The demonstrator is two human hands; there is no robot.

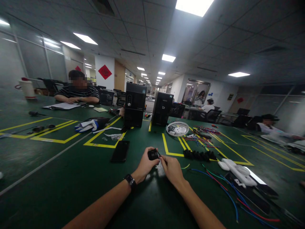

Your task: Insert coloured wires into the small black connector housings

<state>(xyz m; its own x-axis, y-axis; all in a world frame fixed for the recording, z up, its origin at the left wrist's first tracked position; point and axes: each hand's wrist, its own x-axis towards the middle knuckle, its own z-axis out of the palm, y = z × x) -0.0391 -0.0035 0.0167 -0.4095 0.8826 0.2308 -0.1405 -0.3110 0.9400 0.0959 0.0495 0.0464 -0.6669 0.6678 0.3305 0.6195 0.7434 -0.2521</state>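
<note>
Left hand [145,163]: our fingers close around a small black block [152,155], held up over the green table [95,181]; a dark watch [130,181] sits on this wrist.
Right hand [172,168]: we pinch a thin dark piece [159,154] at the block's right side; we cannot tell whether the two touch.
Below the hands: we see something pale and see-through [160,170], too blurred to name.
Left of the hands: a black phone [120,151] lies flat, with a blue-and-white glove [86,126] farther off.
Right of the hands: loose wires [217,182] in blue, red and green curve along, with a white gadget [238,172] past them.
Ahead of the hands: two black computer towers [135,106] stand upright, a round white basket [182,132] to their right; a row of black pieces [200,155] lies nearer us.
Across the table: a person [89,93] in stripes sits ahead and left, near papers [62,106].
</note>
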